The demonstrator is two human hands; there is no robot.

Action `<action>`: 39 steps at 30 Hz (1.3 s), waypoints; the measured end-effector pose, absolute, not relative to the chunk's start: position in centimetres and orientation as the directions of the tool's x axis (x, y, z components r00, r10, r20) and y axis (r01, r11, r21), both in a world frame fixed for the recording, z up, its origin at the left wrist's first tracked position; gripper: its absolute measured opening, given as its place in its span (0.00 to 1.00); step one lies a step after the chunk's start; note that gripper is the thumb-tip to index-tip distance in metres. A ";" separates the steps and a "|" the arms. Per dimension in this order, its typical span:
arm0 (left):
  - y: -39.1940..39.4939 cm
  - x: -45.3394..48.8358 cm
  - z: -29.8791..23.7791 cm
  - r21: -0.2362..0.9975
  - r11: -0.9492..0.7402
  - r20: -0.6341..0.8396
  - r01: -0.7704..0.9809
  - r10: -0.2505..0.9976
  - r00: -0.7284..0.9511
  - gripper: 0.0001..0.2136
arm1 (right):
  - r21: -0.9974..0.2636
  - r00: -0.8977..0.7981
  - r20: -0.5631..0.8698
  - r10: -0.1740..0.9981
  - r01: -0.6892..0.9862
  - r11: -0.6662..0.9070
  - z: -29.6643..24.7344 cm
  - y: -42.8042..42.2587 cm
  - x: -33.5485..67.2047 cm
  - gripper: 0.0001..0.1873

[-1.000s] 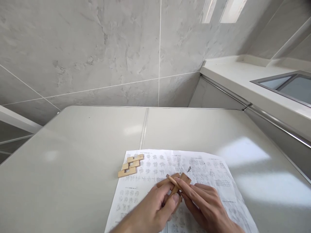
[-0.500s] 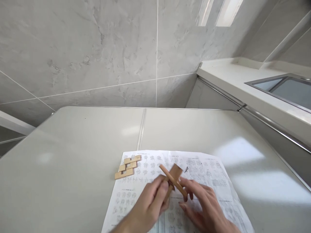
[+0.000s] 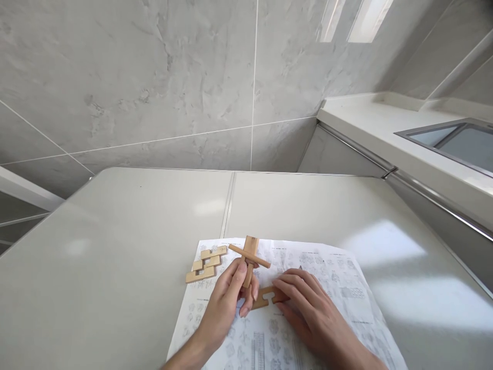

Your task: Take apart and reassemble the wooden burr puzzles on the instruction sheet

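Note:
Two crossed wooden puzzle pieces (image 3: pixel 250 251) are pinched between the thumb and fingers of my left hand (image 3: pixel 227 290), held above the printed sheet. My right hand (image 3: pixel 308 303) has its fingers closed on the right end of a flat notched wooden puzzle piece (image 3: pixel 263 298). A T-shaped cutout shows in that piece, and its left end reaches under my left fingertips; whether they touch it I cannot tell. Several light wooden puzzle pieces (image 3: pixel 206 263) lie stepped together on the sheet's upper left corner.
The large paper sheet (image 3: pixel 215 329), printed with small diagrams, lies on a white table (image 3: pixel 127 246) with a seam (image 3: pixel 228 203) across it. Behind stands a grey tiled wall (image 3: pixel 162 77). A white counter (image 3: pixel 362 115) with a metal-framed sink (image 3: pixel 458 141) is at the right.
My left hand has moved left with the crossed pieces and turned them. My right hand, earlier beside them with fingers apart, is now on the flat notched piece, which has come into sight.

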State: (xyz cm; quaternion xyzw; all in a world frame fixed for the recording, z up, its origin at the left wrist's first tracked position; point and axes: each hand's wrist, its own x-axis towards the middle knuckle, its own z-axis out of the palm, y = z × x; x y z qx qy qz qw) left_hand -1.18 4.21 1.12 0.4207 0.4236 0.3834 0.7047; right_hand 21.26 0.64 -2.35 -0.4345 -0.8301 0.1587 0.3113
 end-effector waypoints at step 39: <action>4.3 -1.3 1.4 0.888 0.431 -0.352 -0.161 0.861 0.367 0.24 | -0.735 -0.374 -0.457 0.807 -0.352 -0.580 0.5 0.1 22.2 0.19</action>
